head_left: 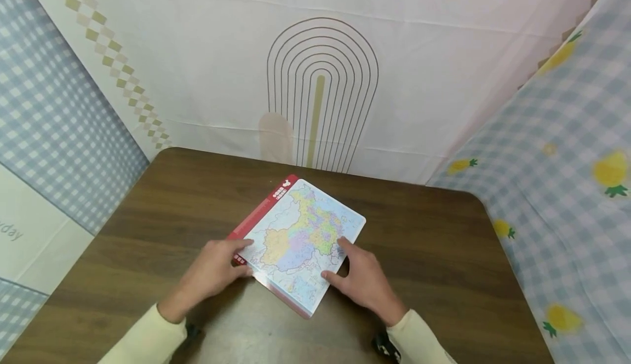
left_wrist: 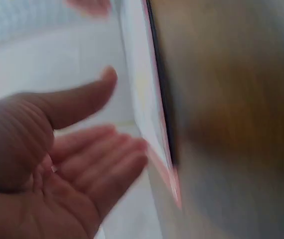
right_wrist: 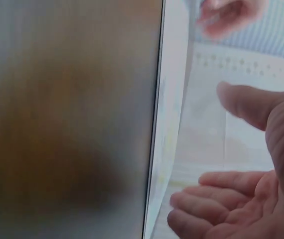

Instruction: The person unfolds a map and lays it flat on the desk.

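A colourful map [head_left: 296, 238] with rounded corners lies slanted on the table, a red printed strip [head_left: 261, 211] showing along its upper left side. At its lower left corner is my left hand [head_left: 212, 265], thumb and fingers spread apart over the edge. My right hand [head_left: 365, 279] is at the lower right edge, thumb and forefinger reaching over the map. Both wrist views are blurred. The left hand [left_wrist: 57, 149] has loosely straight fingers beside the map's edge [left_wrist: 154, 89]; the right hand [right_wrist: 241, 169] looks relaxed too. Whether the fingertips touch the map I cannot tell.
The brown wooden table [head_left: 434, 254] has rounded far corners. A white printed cloth [head_left: 197, 68] hangs behind it. Checked cloths hang at the left [head_left: 54, 107] and at the right [head_left: 557, 178], the latter with yellow pineapples.
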### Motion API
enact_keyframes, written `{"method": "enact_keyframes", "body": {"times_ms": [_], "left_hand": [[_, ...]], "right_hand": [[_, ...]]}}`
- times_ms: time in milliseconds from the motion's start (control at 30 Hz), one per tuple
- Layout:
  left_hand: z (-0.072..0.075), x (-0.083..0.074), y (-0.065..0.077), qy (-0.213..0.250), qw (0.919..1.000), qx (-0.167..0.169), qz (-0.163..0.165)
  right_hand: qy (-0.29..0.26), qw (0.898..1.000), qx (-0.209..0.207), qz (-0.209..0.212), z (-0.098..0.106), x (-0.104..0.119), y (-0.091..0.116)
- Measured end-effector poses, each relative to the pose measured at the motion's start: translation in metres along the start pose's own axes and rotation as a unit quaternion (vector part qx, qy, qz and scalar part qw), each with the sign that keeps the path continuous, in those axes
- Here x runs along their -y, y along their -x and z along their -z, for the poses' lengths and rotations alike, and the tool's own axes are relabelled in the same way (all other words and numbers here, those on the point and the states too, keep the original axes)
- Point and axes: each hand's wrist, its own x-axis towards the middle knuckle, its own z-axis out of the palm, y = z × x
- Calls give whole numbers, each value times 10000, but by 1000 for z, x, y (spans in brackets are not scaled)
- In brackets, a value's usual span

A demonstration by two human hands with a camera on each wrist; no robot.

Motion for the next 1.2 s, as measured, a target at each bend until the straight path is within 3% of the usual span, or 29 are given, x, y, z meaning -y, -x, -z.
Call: {"method": "enact_keyframes", "body": {"times_ms": [200, 400, 600, 1200], "left_hand": [[18, 39, -15, 32, 9996, 282, -65], [24, 61, -23, 242, 9964, 779, -223], [23, 69, -27, 261, 9951, 871, -382], [19, 75, -35, 583, 9942, 844, -327]], "right_hand": [[17, 9999, 63, -118, -15, 18, 24], [191, 9993, 190, -276, -25, 30, 42], [205, 9989, 234, -340, -30, 38, 48], [258, 9984, 333, -390, -36, 46, 52]]}}
